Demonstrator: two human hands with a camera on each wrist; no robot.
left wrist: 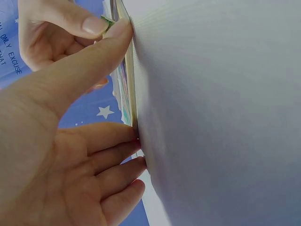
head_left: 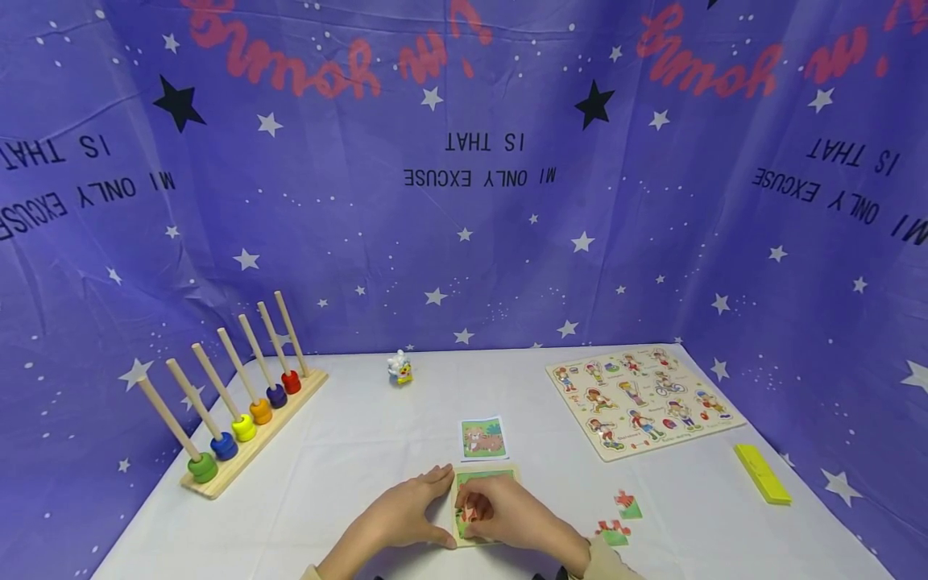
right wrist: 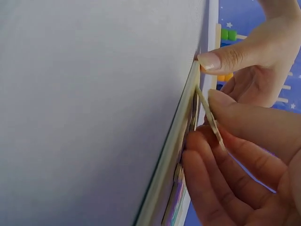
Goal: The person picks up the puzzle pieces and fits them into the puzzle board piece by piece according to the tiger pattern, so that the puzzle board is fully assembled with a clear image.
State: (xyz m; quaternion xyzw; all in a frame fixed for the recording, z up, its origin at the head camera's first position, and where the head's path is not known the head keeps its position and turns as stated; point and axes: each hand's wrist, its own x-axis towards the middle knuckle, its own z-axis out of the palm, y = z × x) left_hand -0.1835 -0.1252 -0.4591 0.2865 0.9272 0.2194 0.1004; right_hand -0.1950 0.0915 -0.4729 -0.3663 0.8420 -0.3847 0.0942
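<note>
A small wooden puzzle board lies on the white table in front of me. My left hand steadies its left edge, with the thumb at the near corner and the extended fingertips along the side. My right hand pinches a jigsaw piece between thumb and fingers. In the right wrist view that thin piece stands tilted, one edge down at the board. Its picture is largely hidden by the fingers. Just beyond the board lies a picture card showing a brown animal on green.
Two loose jigsaw pieces, an upper one and a lower one, lie to the right. A wooden peg board with children's figures and a yellow block lie farther right. A bead rack stands left; a small toy figure sits behind.
</note>
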